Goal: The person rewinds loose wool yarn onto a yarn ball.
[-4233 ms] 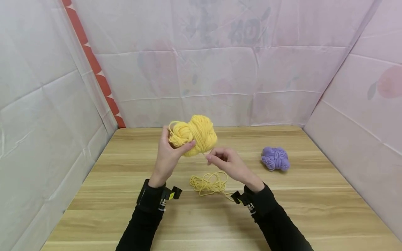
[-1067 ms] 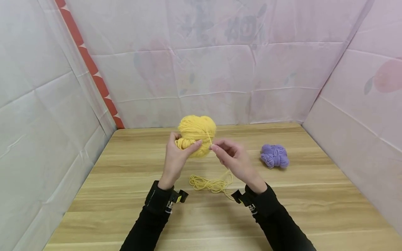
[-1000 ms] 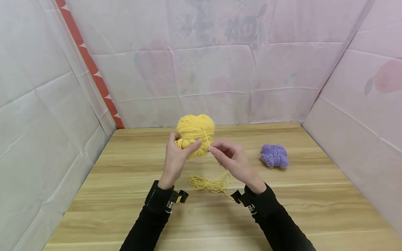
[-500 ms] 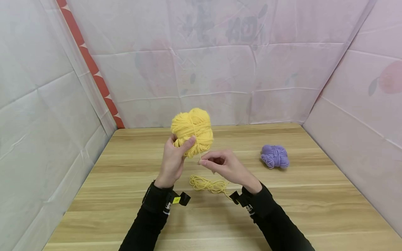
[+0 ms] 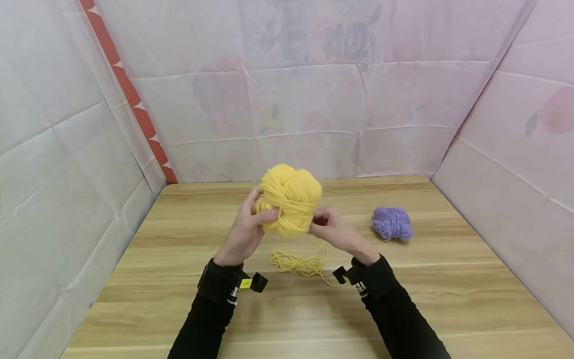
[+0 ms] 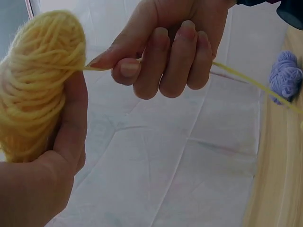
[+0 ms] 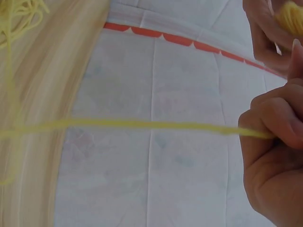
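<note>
A yellow ball of yarn is held up above the table in my left hand, thumb across its near side and fingers behind. My right hand is just right of the ball. In the left wrist view its thumb and forefinger pinch the yellow yarn strand, taut from the ball. The strand passes through the curled fingers and out the other side. In the right wrist view the strand runs from the right hand toward the table. A loose tangle of yellow yarn lies below both hands.
A purple ball of yarn sits on the wooden table to the right. White printed sheeting stands at the back and on both sides, with a red scalloped strip at the left corner.
The yellow ball has turned over in my left hand and moved slightly right and down since half a second ago. My right hand has shifted from below the ball to its right side.
</note>
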A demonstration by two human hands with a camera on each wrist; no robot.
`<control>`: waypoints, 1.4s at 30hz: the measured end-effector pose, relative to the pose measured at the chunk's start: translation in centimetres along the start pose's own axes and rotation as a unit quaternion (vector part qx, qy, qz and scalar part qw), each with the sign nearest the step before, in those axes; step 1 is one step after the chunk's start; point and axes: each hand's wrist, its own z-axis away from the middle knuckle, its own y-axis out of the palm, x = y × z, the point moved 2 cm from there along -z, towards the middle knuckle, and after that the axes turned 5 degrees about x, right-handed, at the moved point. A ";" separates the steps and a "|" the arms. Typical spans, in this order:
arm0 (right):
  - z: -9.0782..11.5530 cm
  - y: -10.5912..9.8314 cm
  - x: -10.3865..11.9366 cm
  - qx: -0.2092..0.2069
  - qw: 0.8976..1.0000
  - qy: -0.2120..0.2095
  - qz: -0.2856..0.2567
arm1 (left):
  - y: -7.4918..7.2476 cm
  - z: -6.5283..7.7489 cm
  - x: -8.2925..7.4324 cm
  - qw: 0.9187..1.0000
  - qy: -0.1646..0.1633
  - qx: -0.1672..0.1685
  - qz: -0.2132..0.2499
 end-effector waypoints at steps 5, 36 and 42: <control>0.6 -1.5 -0.1 -0.026 0.998 0.047 -0.028 | 0.1 0.3 0.0 0.995 -0.046 0.074 -0.055; 1.2 -0.6 2.5 -0.100 0.989 -0.103 -0.025 | -0.4 -0.5 1.1 0.939 -0.118 -0.137 -0.294; 0.8 0.5 2.2 -0.054 0.997 -0.059 -0.003 | -0.6 -0.5 1.2 0.963 -0.074 -0.155 -0.209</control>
